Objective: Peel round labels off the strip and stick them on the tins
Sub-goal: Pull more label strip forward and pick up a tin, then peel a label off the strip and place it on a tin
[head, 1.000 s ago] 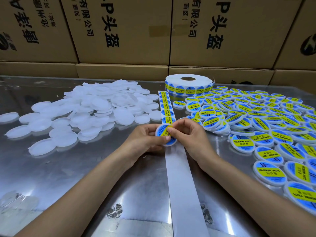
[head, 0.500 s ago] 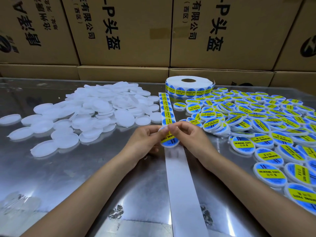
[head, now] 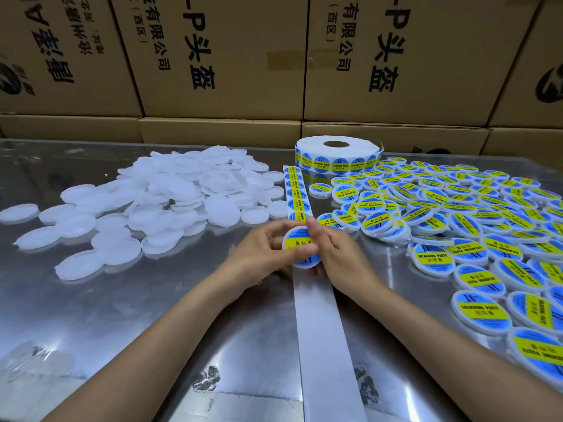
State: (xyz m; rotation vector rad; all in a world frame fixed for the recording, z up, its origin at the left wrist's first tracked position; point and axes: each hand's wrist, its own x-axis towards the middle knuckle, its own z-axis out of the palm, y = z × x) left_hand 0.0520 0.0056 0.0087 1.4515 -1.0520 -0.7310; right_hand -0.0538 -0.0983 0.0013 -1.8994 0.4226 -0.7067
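A small round white tin [head: 301,246] with a blue and yellow label on its face is held between my two hands at the table's middle. My left hand [head: 262,254] grips its left side and bottom. My right hand [head: 330,254] holds the right edge, its thumb pressed across the label. The label strip [head: 296,193] runs from my hands back to the roll [head: 336,155]. Its bare white backing [head: 320,330] trails toward me. Blank white tins [head: 170,202] are heaped on the left. Labelled tins [head: 457,214] cover the right.
The work surface is a shiny metal table [head: 122,315]. Stacked cardboard boxes [head: 219,56] with printed characters form a wall along its far edge. Labelled tins reach the table's right edge close to my right forearm.
The tin has turned its labelled face more toward me, and my right thumb has slid over the label. Both hands stay in the same place above the strip.
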